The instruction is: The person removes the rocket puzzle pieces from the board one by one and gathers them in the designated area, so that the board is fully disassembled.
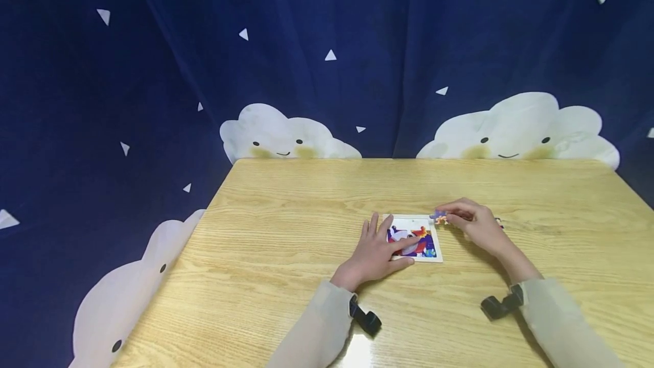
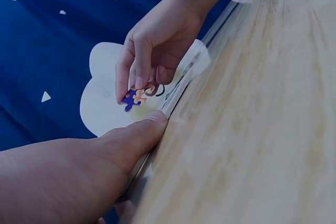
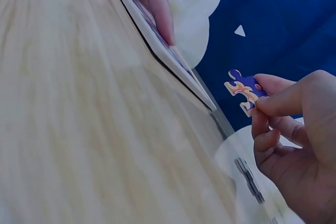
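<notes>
A small jigsaw puzzle in a white tray (image 1: 433, 259) lies on the table, partly filled with coloured pieces; its upper part shows bare white. My left hand (image 1: 375, 254) rests on the tray's left side with fingers spread, the index finger across the picture and the thumb by the near edge. My right hand (image 1: 472, 225) pinches a purple and orange puzzle piece (image 3: 245, 90) between thumb and index finger, just above the tray's upper right corner. In the left wrist view the same puzzle piece (image 2: 134, 98) hangs from the right fingertips.
Loose puzzle pieces (image 3: 249, 179) lie on the table to the right, mostly hidden behind the right hand in the head view. The wooden table (image 1: 286, 214) ends at a dark blue curtain (image 1: 306, 27) with clouds and white triangles. Both wrists carry black straps.
</notes>
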Demonstrator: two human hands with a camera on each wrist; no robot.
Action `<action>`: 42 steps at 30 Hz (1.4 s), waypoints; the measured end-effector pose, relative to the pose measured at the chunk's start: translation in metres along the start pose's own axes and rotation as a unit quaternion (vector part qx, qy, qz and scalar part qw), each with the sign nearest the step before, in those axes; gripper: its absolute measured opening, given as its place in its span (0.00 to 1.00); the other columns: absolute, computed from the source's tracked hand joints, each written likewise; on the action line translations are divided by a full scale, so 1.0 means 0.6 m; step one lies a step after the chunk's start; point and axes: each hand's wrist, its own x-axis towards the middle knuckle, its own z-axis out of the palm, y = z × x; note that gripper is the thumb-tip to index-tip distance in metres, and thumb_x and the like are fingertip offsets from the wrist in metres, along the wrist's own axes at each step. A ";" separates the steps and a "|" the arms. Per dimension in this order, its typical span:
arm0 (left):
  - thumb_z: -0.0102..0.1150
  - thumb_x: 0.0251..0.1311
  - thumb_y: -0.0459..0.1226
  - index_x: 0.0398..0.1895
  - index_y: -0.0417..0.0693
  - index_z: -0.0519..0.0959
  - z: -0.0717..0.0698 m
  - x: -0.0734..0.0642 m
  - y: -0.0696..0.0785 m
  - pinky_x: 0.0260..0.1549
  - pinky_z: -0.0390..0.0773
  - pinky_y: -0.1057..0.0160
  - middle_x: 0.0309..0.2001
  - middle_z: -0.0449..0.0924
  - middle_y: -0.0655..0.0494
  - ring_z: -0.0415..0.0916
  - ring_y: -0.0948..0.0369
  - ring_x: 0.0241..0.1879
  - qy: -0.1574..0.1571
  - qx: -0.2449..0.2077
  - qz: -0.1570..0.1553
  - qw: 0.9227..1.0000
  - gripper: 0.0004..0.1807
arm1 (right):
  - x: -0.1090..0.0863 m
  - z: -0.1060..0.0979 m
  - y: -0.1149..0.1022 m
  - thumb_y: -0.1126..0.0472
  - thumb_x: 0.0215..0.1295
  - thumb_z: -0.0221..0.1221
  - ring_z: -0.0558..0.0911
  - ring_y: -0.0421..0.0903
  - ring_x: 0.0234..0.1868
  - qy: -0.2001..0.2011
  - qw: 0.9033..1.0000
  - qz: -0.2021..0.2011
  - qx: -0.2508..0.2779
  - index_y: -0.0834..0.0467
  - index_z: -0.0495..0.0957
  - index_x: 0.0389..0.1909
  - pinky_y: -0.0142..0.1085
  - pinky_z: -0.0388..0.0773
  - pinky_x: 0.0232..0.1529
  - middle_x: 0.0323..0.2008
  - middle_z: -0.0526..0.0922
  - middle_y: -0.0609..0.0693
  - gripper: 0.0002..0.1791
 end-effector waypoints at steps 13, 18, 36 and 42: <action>0.45 0.68 0.62 0.70 0.83 0.62 -0.002 -0.003 -0.003 0.76 0.46 0.41 0.78 0.46 0.42 0.39 0.38 0.78 0.021 -0.004 0.012 1.000 0.26 | -0.011 -0.037 0.021 0.60 0.69 0.59 0.75 0.21 0.42 0.037 0.999 0.011 -0.009 0.55 0.82 0.52 0.17 0.73 0.42 0.43 0.79 0.30 0.13; 0.45 0.68 0.62 0.69 0.84 0.62 -0.001 -0.002 -0.004 0.76 0.47 0.41 0.78 0.47 0.41 0.39 0.38 0.78 0.023 0.002 0.012 1.000 0.26 | -0.021 -0.055 0.033 0.58 0.69 0.59 0.77 0.25 0.37 0.042 0.999 0.023 -0.003 0.57 0.81 0.52 0.25 0.77 0.32 0.40 0.77 0.28 0.14; 0.45 0.68 0.61 0.70 0.84 0.62 0.001 -0.003 -0.005 0.76 0.46 0.41 0.78 0.47 0.42 0.38 0.38 0.78 0.021 -0.004 0.012 1.000 0.26 | -0.049 -0.100 0.073 0.54 0.73 0.54 0.70 0.22 0.36 0.054 0.997 0.052 -0.028 0.58 0.80 0.54 0.27 0.70 0.27 0.40 0.72 0.21 0.16; 0.44 0.68 0.62 0.70 0.85 0.61 0.003 -0.002 -0.005 0.76 0.45 0.41 0.78 0.46 0.42 0.37 0.39 0.78 0.021 -0.004 0.011 1.000 0.26 | -0.057 -0.115 0.088 0.54 0.74 0.52 0.66 0.13 0.41 0.061 0.994 0.071 -0.052 0.56 0.80 0.55 0.17 0.68 0.37 0.41 0.68 0.14 0.16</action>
